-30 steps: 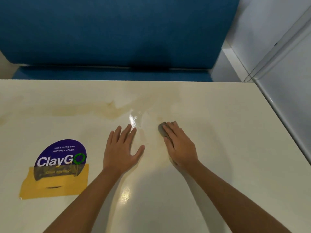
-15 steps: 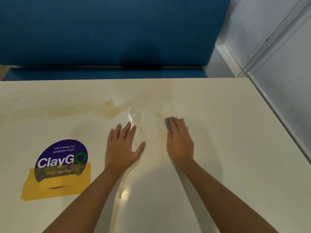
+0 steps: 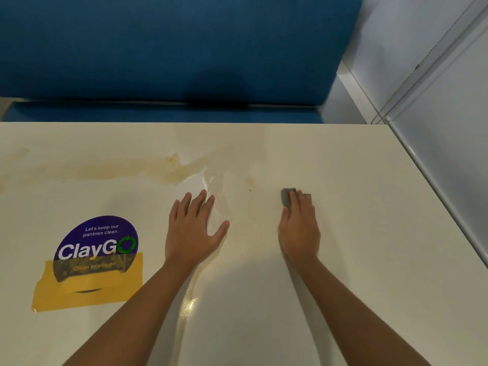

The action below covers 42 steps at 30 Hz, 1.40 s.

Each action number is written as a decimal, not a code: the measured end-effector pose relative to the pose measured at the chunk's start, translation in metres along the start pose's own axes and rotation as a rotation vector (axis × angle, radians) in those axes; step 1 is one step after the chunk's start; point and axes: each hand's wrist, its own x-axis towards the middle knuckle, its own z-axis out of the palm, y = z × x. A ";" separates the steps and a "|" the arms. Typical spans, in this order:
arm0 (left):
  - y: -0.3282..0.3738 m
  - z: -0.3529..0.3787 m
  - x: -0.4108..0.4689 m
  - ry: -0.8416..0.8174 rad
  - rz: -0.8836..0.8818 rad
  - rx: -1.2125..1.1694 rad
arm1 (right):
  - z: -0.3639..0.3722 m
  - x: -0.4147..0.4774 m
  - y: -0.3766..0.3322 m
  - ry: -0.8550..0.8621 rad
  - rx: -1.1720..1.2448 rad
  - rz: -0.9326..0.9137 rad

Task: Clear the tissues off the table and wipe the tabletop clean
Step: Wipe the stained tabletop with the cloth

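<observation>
No tissues are seen on bench (image 3: 369,260); grey pad (image 3: 286,197) is pressed under flat right grip (image 3: 298,228); left grip (image 3: 192,233) flat, empty; stain (image 3: 105,170) beyond it judged unwiped

— What shows of the person?
— Only two arms: the left forearm (image 3: 132,313) and the right forearm (image 3: 356,307), both bare of sleeves, each narrowing to the wrist.
— And the grips?
— The left grip (image 3: 192,233) and the right grip (image 3: 299,228) are bare hands with slim fingers; the nails are too small to judge.
</observation>
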 end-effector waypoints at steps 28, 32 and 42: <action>0.004 -0.013 -0.078 -0.110 0.154 0.011 | -0.035 -0.102 0.002 -0.288 0.103 -0.399; 0.004 -0.013 -0.080 -0.109 0.149 0.006 | -0.047 -0.104 0.050 -0.240 0.060 -0.358; 0.005 -0.012 -0.080 -0.101 0.128 -0.005 | -0.033 -0.142 0.011 0.047 0.008 0.096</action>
